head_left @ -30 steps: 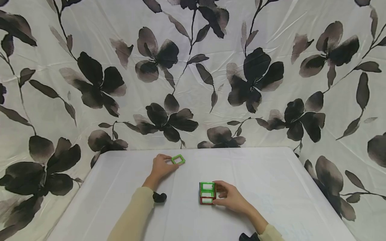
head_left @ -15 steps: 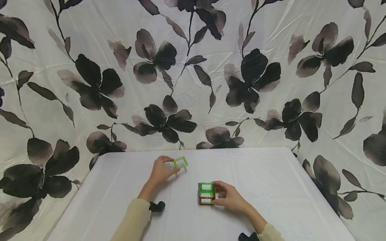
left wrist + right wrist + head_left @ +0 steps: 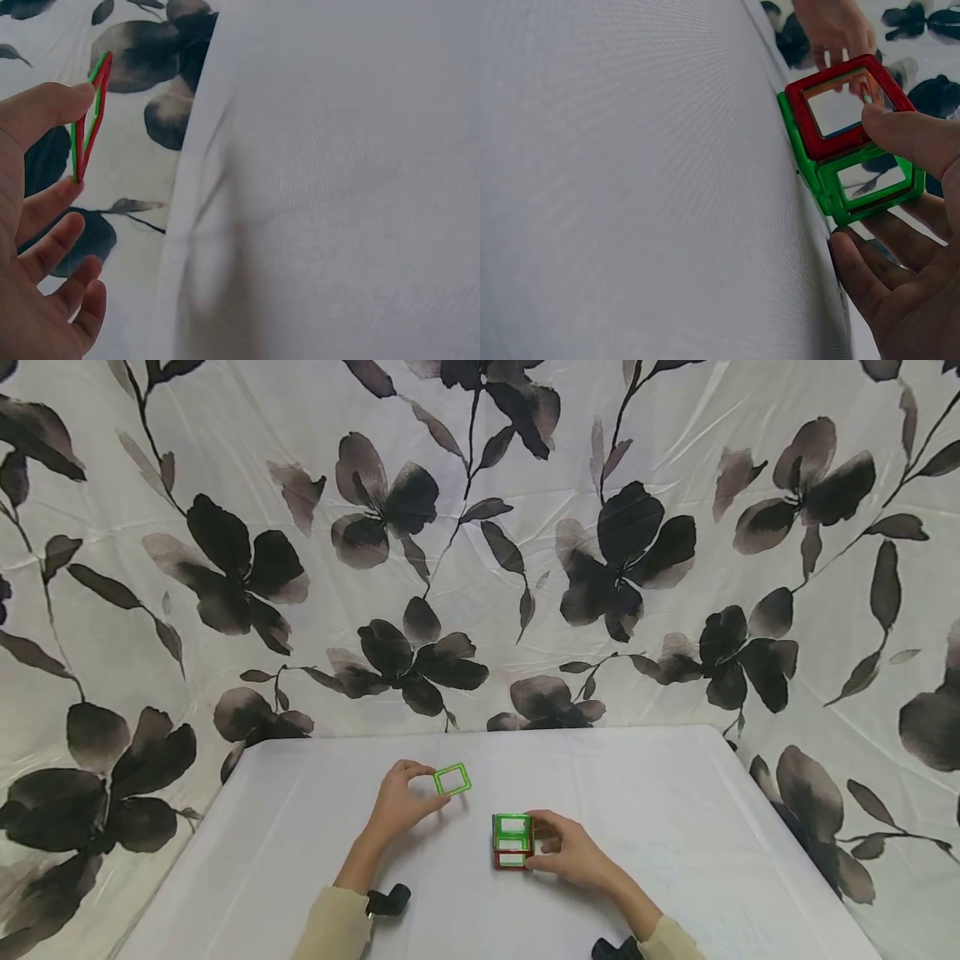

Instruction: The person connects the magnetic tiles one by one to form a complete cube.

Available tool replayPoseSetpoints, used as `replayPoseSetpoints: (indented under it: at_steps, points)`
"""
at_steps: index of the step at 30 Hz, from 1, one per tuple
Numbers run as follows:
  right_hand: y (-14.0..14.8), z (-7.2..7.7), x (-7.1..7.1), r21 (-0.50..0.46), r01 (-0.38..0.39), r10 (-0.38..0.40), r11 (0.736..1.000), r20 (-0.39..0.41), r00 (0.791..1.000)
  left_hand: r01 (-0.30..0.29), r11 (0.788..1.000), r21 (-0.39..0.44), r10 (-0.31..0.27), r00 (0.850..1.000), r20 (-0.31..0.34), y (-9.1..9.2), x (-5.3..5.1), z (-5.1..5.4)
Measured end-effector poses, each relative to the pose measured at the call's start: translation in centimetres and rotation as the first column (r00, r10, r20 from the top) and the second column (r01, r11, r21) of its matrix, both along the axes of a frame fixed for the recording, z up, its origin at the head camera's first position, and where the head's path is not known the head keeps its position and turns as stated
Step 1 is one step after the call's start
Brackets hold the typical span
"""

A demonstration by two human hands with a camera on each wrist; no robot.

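My left hand (image 3: 396, 802) pinches a square open-framed magnetic tile (image 3: 436, 782) between thumb and finger, above the table. Seen edge-on in the left wrist view, that tile (image 3: 78, 150) shows green and red edges; the other fingers stay off it. To the right and nearer me, my right hand (image 3: 573, 852) holds a small box of red and green magnetic tiles (image 3: 513, 833) on the table. The right wrist view shows the thumb on a red frame (image 3: 810, 135) and fingers by a green frame (image 3: 829, 184). The box's far side is hidden.
A white cloth covers the table (image 3: 637, 793). Behind it hangs a pale curtain (image 3: 517, 610) with dark flowers. Black camera mounts sit on both wrists, one by the left sleeve (image 3: 333, 922).
The left hand has drawn the tile nearer me and slightly right, turning its face more toward the head camera. The right hand and the box stay nearly still.
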State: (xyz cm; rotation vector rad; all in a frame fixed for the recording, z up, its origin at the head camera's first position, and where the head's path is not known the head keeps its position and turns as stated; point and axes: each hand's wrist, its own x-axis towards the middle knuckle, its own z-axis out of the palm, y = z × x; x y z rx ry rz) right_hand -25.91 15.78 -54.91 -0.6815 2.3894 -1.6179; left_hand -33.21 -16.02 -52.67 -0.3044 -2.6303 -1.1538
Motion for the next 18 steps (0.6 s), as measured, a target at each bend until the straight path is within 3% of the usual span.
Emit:
replayPoseSetpoints:
  at_steps: [9, 18]
  points:
    - [-0.3, -0.2, -0.1, 0.011, -0.004, 0.004, 1.000, -0.006, 1.000, 0.023, 1.000, -0.009, -0.023, 1.000, -0.014, 0.7, 2.3, 1.1]
    - [0.0, -0.2, -0.2, 0.019, 0.014, -0.014, 1.000, 0.000, 1.000, 0.097, 0.995, -0.001, -0.097, 0.995, -0.028, 2.3, 3.9, 1.6]
